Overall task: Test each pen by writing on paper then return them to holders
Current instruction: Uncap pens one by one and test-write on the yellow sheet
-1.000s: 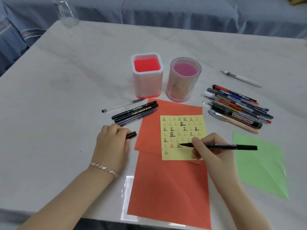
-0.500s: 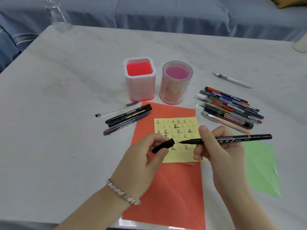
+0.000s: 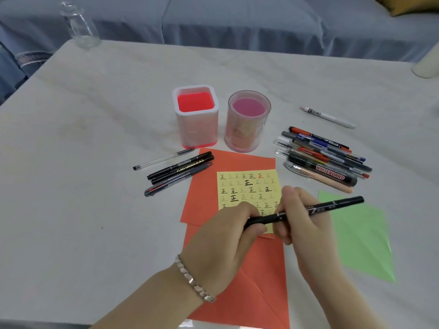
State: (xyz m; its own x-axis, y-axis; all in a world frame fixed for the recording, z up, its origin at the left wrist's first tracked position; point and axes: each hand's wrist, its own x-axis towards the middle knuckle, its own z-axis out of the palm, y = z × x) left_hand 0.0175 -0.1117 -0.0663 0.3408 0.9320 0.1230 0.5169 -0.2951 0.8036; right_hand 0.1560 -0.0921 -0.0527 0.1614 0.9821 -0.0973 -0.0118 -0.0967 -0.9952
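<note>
Both hands have met since a moment ago: the left hand fingers now clench the capped end of the black marker, right hand grasping its barrel above the yellow paper, holders at 12 o'clock on the bench.

Soft even daylight, faint shadows, wide-angle edge curvature.

One head-worn camera looks forward and down, close above the table, with a sofa across the far edge.
</note>
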